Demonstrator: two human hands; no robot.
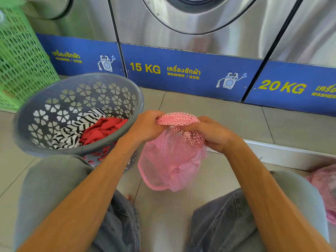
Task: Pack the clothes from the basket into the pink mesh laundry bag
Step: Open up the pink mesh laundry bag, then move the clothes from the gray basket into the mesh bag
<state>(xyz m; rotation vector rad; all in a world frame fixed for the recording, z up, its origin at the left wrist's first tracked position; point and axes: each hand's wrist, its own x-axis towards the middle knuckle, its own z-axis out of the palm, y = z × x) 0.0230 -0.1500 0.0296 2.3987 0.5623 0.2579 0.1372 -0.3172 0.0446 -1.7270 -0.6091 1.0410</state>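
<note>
A pink mesh laundry bag (171, 160) hangs between my knees, above the tiled floor. My left hand (145, 127) and my right hand (211, 133) both grip its bunched top edge, close together. The bag looks limp; what is inside I cannot tell. To the left stands a grey round basket (36, 113) with flower-shaped holes. A red garment (101, 130) and a black-and-white striped garment (72, 131) lie in it.
A row of steel washing machines with blue panels (181, 70) stands close in front. A green plastic basket (21, 57) is at the far left. Another pink mesh bag (325, 186) lies at the right edge. My knees in grey trousers flank the bag.
</note>
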